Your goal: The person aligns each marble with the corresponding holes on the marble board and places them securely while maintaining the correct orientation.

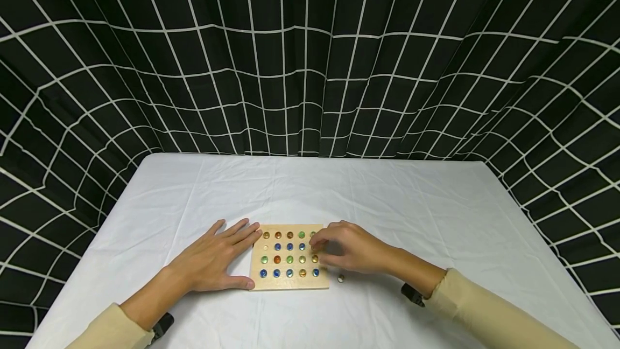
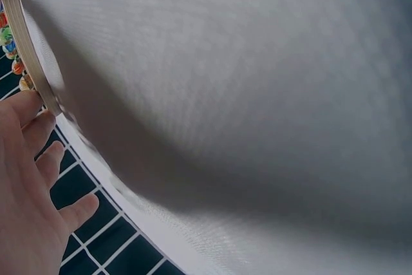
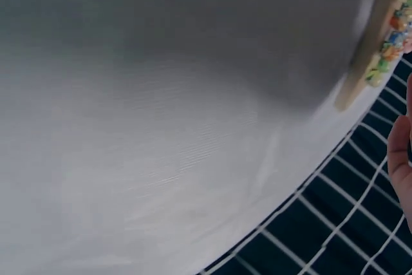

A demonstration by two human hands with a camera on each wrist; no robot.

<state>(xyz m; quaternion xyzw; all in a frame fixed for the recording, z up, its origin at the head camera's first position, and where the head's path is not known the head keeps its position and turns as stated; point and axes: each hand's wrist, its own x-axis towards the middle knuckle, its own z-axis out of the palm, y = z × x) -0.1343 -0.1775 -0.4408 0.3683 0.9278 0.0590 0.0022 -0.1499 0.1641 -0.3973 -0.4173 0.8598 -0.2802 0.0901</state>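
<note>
A square wooden board (image 1: 289, 283) lies on the white tablecloth near the front edge, with coloured marbles (image 1: 289, 259) seated in rows of holes. My left hand (image 1: 218, 257) lies flat on the cloth with straight fingers touching the board's left edge; the left wrist view shows these fingers (image 2: 29, 159) beside the board's rim (image 2: 29, 49). My right hand (image 1: 345, 251) hovers over the board's right column, fingers curled and tips bunched together; anything between them is hidden. The right wrist view shows the board's edge (image 3: 362, 53) and a sliver of the hand (image 3: 400, 152).
One loose pale marble (image 1: 341, 278) lies on the cloth just right of the board's front corner, under my right hand. The table (image 1: 436, 214) is covered in white cloth. A black curtain with a white grid (image 1: 310, 58) hangs behind and at both sides.
</note>
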